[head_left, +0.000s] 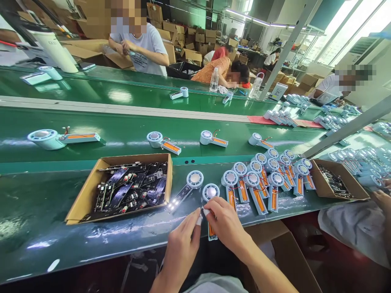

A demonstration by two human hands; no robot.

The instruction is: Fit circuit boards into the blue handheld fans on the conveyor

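Observation:
In front of me lies a light-blue handheld fan [210, 192], its round head away from me and its orange-lined handle pointing my way. My left hand [183, 238] and my right hand [227, 221] meet over that handle, fingertips pinched close together. What they pinch is too small to make out. White coverings wrap some fingertips. Just left lies another fan [194, 179] with a black circuit board along its handle. To the right, several fans [252, 179] with open handles and red wires sit in a cluster.
An open cardboard box [73, 213] of black circuit boards stands left; a second box [351, 195] stands right. Spaced fans lie on the green conveyor [128, 122] beyond. A slanted metal post [345, 126] crosses at right. Co-workers [143, 49] are across the line; a co-worker's hand [383, 201] shows at right.

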